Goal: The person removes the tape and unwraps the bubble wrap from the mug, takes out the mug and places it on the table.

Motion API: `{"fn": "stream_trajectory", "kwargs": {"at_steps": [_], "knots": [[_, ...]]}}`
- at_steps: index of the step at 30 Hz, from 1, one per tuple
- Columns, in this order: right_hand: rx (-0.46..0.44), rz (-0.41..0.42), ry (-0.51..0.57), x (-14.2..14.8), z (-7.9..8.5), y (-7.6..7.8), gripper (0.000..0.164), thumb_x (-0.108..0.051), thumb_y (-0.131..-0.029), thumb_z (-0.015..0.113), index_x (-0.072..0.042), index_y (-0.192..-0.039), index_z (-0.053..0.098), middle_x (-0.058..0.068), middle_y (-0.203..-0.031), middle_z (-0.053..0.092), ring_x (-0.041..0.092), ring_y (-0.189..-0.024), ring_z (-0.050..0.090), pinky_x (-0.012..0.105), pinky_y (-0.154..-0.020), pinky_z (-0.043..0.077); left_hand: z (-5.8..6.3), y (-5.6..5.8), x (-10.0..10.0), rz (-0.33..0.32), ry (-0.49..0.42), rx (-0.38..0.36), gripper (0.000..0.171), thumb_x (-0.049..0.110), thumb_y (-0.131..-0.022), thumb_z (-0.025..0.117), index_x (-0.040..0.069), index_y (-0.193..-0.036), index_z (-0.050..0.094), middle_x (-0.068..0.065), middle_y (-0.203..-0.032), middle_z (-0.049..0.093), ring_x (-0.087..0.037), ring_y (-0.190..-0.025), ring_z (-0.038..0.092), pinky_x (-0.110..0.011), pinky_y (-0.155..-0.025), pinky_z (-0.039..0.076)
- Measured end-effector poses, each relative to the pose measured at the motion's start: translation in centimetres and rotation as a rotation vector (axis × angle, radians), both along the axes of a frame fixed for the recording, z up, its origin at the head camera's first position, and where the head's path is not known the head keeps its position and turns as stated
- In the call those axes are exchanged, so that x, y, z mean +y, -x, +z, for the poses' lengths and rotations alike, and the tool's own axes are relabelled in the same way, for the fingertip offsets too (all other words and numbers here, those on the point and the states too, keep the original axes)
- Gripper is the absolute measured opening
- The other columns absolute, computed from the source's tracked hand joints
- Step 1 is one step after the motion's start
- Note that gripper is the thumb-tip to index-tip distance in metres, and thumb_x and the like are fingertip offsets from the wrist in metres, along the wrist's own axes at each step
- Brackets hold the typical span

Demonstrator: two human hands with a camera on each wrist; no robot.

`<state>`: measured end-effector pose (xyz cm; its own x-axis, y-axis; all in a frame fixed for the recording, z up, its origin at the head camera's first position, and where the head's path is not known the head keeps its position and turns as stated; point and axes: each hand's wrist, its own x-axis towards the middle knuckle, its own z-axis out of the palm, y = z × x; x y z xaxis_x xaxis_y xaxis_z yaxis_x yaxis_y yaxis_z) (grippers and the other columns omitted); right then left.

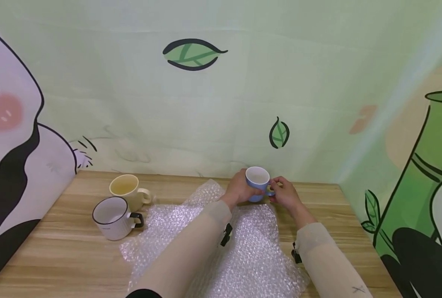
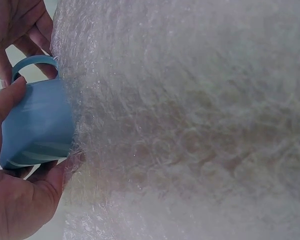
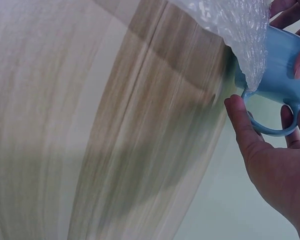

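Note:
A blue mug (image 1: 255, 198) with a white inside stands upright at the far edge of the table, its handle to the right. My left hand (image 1: 240, 188) grips the mug's body from the left, thumb across the near side. At the handle (image 3: 276, 132), the fingers of my right hand (image 1: 286, 193) pinch the loop. Bubble wrap (image 1: 248, 248) lies spread out nearer than the mug, partly under my left forearm. In the left wrist view, bubble wrap (image 2: 190, 125) covers most of the picture and hides the lower end of the mug.
On the left of the wooden table (image 1: 56, 244) stand a cream mug (image 1: 134, 198) and, nearer, a white mug (image 1: 110, 223) with a black rim and handle. A printed cloth backdrop (image 1: 221, 116) rises right behind the table's far edge.

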<state>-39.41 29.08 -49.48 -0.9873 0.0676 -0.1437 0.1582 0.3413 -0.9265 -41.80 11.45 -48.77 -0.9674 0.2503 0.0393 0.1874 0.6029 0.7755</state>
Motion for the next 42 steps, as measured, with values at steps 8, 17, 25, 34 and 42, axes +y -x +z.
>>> {"fn": "stream_trajectory", "kwargs": {"at_steps": [8, 17, 25, 34, 42], "knots": [[-0.002, -0.008, -0.009, 0.26, -0.24, 0.02, 0.031, -0.021, -0.111, 0.045, 0.005, -0.127, 0.053, 0.028, -0.122, 0.056, 0.019, -0.077, 0.066, 0.029, -0.072, 0.061, -0.09, -0.09, 0.16, -0.009, -0.005, 0.009, 0.083, 0.027, -0.077, 0.092, -0.001, -0.143, 0.05, -0.019, -0.134, 0.065, -0.033, -0.124, 0.063, -0.042, -0.11, 0.05], [-0.001, 0.0, -0.015, 0.42, -0.26, 0.0, 0.032, -0.021, -0.112, 0.045, 0.005, -0.128, 0.052, 0.026, -0.12, 0.055, 0.019, -0.078, 0.066, 0.028, -0.071, 0.061, -0.04, 0.06, 0.31, -0.014, -0.014, 0.002, 0.083, 0.026, -0.077, 0.092, -0.001, -0.143, 0.05, -0.019, -0.134, 0.065, -0.033, -0.124, 0.063, -0.043, -0.109, 0.05], [0.003, -0.007, -0.026, 0.54, -0.26, 0.14, 0.032, -0.021, -0.112, 0.045, 0.005, -0.128, 0.053, 0.025, -0.118, 0.055, 0.016, -0.074, 0.064, 0.026, -0.068, 0.06, 0.2, 0.09, 0.41, -0.016, -0.005, -0.004, 0.083, 0.026, -0.077, 0.092, -0.001, -0.144, 0.05, -0.019, -0.135, 0.065, -0.033, -0.125, 0.063, -0.043, -0.11, 0.05], [-0.009, -0.003, -0.049, 0.55, -0.13, -0.03, 0.032, -0.022, -0.112, 0.045, 0.004, -0.128, 0.053, 0.025, -0.121, 0.056, 0.016, -0.076, 0.063, 0.028, -0.071, 0.059, 0.05, 0.15, 0.58, -0.012, 0.02, -0.018, 0.083, 0.027, -0.077, 0.092, 0.0, -0.144, 0.049, -0.017, -0.135, 0.065, -0.031, -0.125, 0.063, -0.04, -0.111, 0.05], [0.0, 0.009, -0.058, 0.15, -0.16, 0.12, 0.032, -0.022, -0.112, 0.045, 0.005, -0.127, 0.054, 0.028, -0.121, 0.057, 0.016, -0.076, 0.064, 0.03, -0.072, 0.059, -0.3, 0.3, 0.18, -0.009, -0.001, 0.001, 0.083, 0.025, -0.075, 0.093, -0.001, -0.142, 0.051, -0.018, -0.133, 0.066, -0.032, -0.124, 0.063, -0.043, -0.11, 0.05]]}}
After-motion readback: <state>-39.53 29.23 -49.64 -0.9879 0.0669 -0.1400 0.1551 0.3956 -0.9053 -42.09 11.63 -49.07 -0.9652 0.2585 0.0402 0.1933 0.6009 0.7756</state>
